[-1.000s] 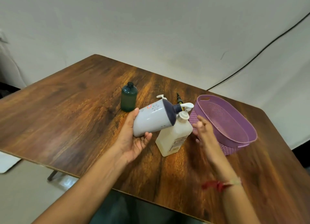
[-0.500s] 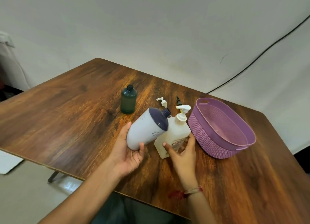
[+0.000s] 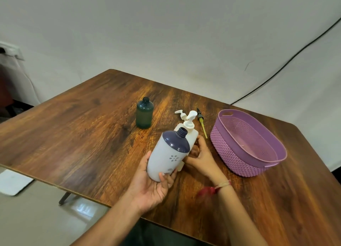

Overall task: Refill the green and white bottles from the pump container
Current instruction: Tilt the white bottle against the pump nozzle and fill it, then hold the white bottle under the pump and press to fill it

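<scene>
The white bottle [image 3: 168, 153], with a dark blue top and an open threaded neck, is held tilted above the table [image 3: 73, 135], over the middle of its near edge, the neck pointing up and away. Its base is gripped by the left hand [image 3: 153, 183], with the thumb laid along the left side and the fingers curled under the bottom. Just behind it, and partly hidden by it, the pump container [image 3: 192, 133] is seen leaning, its white pump fitted on top. The container's lower body is clasped by the right hand [image 3: 201, 157] with curled fingers, though part of that grip is covered by the white bottle. A red thread [image 3: 208, 191] is worn on the right wrist. A loose white pump head [image 3: 180, 114] is laid on the table just beyond the container, and a dark cap with a yellow tube [image 3: 202, 123] is laid beside it, toward the basket. The green bottle [image 3: 144, 113] is stood upright and uncapped, apart from the others, further toward the far corner. A purple basket [image 3: 230, 153] is set near the right edge, close to the right hand. A black cable [image 3: 276, 70] is run across the wall behind.
</scene>
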